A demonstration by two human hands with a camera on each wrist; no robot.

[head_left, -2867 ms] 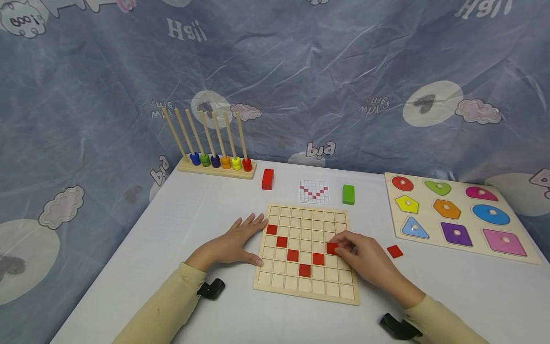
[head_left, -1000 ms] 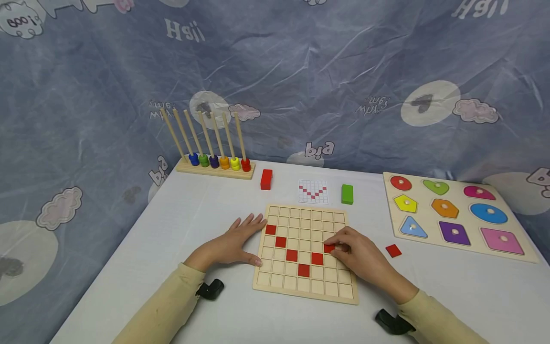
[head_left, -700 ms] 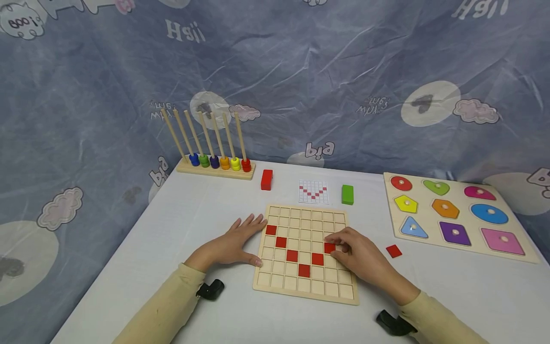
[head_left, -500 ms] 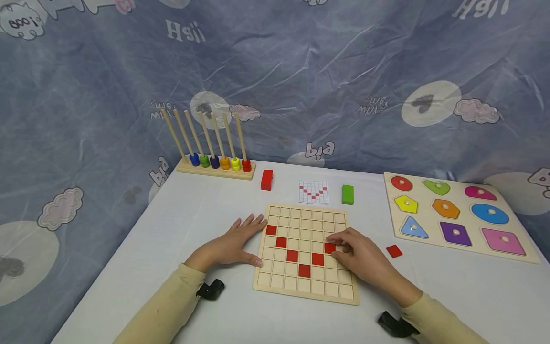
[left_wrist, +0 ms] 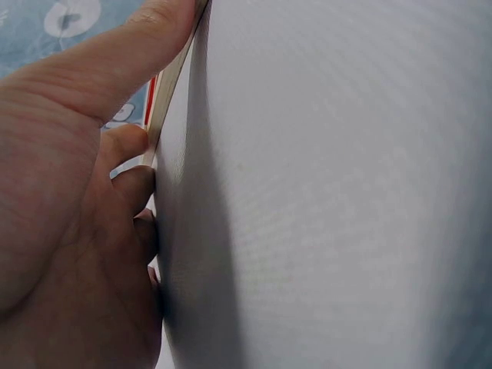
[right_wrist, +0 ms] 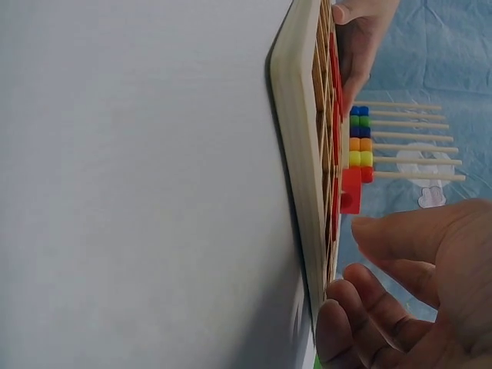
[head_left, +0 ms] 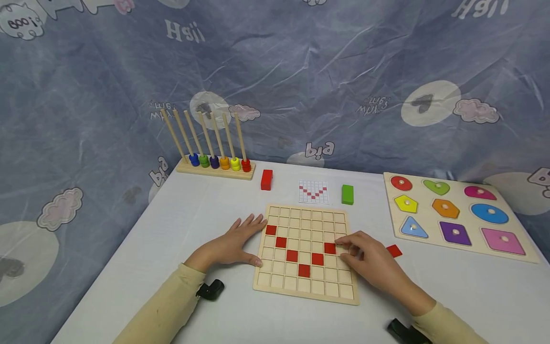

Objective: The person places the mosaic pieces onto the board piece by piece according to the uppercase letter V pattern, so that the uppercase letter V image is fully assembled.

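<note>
A wooden grid board (head_left: 307, 217) lies on the white table, with several red tiles set in a V, the newest red tile (head_left: 330, 248) on the right arm of the V. My right hand (head_left: 355, 249) hovers over the board's right side just right of that tile, fingers loosely curled and holding nothing; in the right wrist view the right hand (right_wrist: 407, 292) sits beside the board's edge (right_wrist: 296, 169). My left hand (head_left: 245, 236) lies flat on the table, fingers against the board's left edge (left_wrist: 173, 84). A loose red tile (head_left: 395, 250) lies on the table behind my right hand.
A pattern card (head_left: 314, 192) lies behind the board, between a red block (head_left: 267, 179) and a green block (head_left: 347, 194). A bead rack (head_left: 215, 165) stands at the back left. A shape puzzle (head_left: 460, 215) fills the right side.
My right hand let go of the red tile, leaving it in its cell, and drew back to the right. My left hand has not moved.
</note>
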